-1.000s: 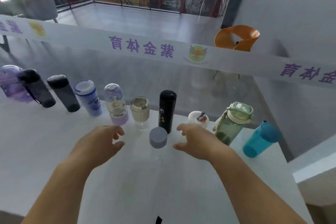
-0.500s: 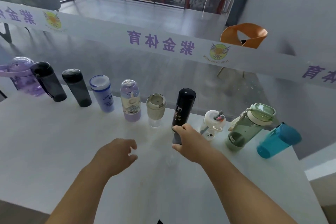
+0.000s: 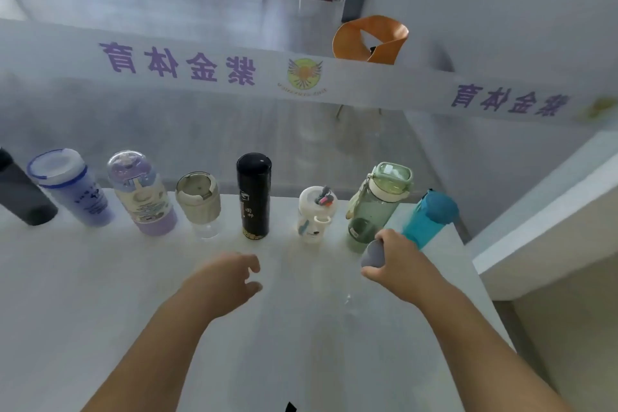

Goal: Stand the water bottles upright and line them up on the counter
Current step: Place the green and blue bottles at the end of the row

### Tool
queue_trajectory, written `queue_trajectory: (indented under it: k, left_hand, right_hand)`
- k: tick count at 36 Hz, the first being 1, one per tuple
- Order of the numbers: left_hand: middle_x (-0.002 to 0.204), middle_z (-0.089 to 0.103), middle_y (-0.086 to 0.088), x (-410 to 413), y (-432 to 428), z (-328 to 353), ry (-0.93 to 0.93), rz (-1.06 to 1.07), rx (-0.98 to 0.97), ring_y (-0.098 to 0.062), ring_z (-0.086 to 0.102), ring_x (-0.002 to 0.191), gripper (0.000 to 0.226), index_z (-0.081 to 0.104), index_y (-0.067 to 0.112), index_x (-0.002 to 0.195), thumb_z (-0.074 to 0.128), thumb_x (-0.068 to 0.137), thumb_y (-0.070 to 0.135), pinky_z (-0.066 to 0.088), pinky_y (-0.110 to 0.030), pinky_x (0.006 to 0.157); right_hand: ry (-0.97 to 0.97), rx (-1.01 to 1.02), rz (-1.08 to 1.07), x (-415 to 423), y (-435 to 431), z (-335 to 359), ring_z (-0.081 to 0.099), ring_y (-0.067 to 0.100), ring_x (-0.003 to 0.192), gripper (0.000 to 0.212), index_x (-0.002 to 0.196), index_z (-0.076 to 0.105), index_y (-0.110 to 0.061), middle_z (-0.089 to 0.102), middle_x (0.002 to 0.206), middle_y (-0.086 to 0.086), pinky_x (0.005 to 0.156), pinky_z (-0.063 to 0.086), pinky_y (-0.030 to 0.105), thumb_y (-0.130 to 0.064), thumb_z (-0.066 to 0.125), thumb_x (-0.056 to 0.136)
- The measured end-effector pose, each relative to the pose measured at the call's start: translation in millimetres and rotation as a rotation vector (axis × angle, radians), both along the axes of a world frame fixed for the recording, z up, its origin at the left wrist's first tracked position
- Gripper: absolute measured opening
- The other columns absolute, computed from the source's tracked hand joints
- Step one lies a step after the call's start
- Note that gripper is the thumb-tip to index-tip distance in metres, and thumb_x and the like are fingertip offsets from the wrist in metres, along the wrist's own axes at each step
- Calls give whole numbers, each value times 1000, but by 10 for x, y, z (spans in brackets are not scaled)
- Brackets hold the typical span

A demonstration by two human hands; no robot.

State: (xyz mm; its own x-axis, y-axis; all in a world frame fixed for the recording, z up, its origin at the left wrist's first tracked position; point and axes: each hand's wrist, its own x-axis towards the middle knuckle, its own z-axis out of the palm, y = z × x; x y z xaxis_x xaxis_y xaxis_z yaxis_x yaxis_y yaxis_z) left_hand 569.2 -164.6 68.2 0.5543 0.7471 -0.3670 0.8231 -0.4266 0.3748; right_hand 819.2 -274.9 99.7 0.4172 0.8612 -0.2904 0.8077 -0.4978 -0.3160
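Several bottles stand upright in a row along the far edge of the white counter: dark grey, blue and white, lilac, a beige-lidded clear cup, a black flask, a small white bottle, a green bottle and a teal bottle. My right hand is closed on a clear bottle by its grey cap, just in front of the green and teal bottles. The clear body is hard to make out. My left hand hovers over the counter with fingers apart, holding nothing.
A glass pane with a white banner rises right behind the bottle row. An orange chair sits beyond it. The counter ends at its right edge just past the teal bottle, beside a white ledge.
My right hand closed on the grey-capped bottle in front of the black flask and carried it right, to in front of the green bottle. The view swung right with it.
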Motion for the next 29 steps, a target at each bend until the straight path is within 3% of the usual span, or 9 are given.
queue_trajectory:
  k: [2, 5, 11, 16, 25, 29]
  left_hand:
    - [112, 59, 6, 239, -28, 1, 1, -27, 15, -11, 51, 89, 32, 54, 28, 116, 57, 87, 40, 45, -24, 88]
    - [113, 60, 6, 606, -89, -18, 13, -79, 30, -11, 52, 88, 31, 55, 29, 115, 57, 86, 41, 45, -24, 84]
    - [115, 59, 6, 1281, -218, -97, 50, -142, 9, -16, 58, 100, 32, 54, 30, 116, 56, 86, 42, 47, -27, 86]
    - [116, 58, 4, 1757, -305, -137, 84, -173, 2, -18, 57, 103, 34, 53, 29, 118, 55, 87, 42, 48, -30, 88]
    - [116, 58, 5, 2256, -392, -157, 119, -175, 38, -18, 57, 104, 34, 52, 31, 117, 55, 86, 44, 49, -31, 87]
    - [115, 58, 6, 2353, -404, -158, 139, -158, 47, -17, 58, 103, 33, 53, 31, 116, 55, 86, 44, 50, -31, 86]
  right_hand:
    - [-20, -3, -42, 257, -135, 2, 56, 14, 96, 40, 106, 43, -18, 49, 98, -1, 81, 44, 22, -37, 68, 82]
    - [-13, 25, -125, 646, -329, 20, 53, 12, 94, 45, 113, 46, -17, 52, 106, -1, 84, 45, 24, -36, 71, 80]
    - [-13, 43, -183, 1405, -529, 35, 49, 13, 88, 41, 113, 48, -15, 47, 101, 0, 77, 41, 22, -29, 71, 82]
    - [-38, 71, -203, 1962, -515, -4, 49, 17, 93, 57, 129, 46, -11, 51, 118, 8, 83, 46, 29, -27, 70, 80]
    - [-20, 154, -165, 2588, -273, -29, 52, 27, 110, 62, 136, 41, -10, 48, 129, 11, 88, 46, 32, -23, 69, 82]
    - [-27, 176, -122, 2751, -153, -36, 49, 22, 97, 58, 132, 44, -9, 50, 124, 12, 83, 45, 31, -22, 69, 81]
